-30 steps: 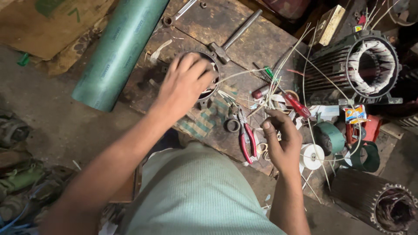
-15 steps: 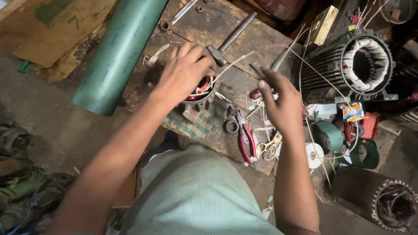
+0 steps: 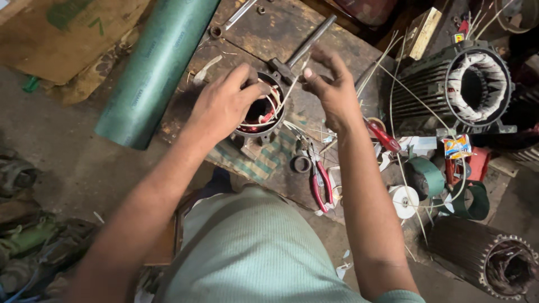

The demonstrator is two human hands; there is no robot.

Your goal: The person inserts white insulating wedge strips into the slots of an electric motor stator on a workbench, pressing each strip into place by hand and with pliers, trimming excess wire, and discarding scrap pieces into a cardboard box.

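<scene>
Copper windings (image 3: 264, 112) inside small stator (image 3: 255, 132)

Place: a motor repair workshop; messy and crowded
Far right: a big motor shell (image 3: 469, 87) with wire coils inside
Near right: another ribbed motor part (image 3: 485, 258)
Middle: a worn wooden bench (image 3: 269, 33); red pliers (image 3: 320, 179); a wrench (image 3: 230, 19); tape rolls (image 3: 429, 177)
Left: a green roll (image 3: 160, 64); cardboard (image 3: 62, 31); dusty floor (image 3: 73, 163)

Single head view, steeply downward, close above workbench (image 3: 337, 33)
</scene>
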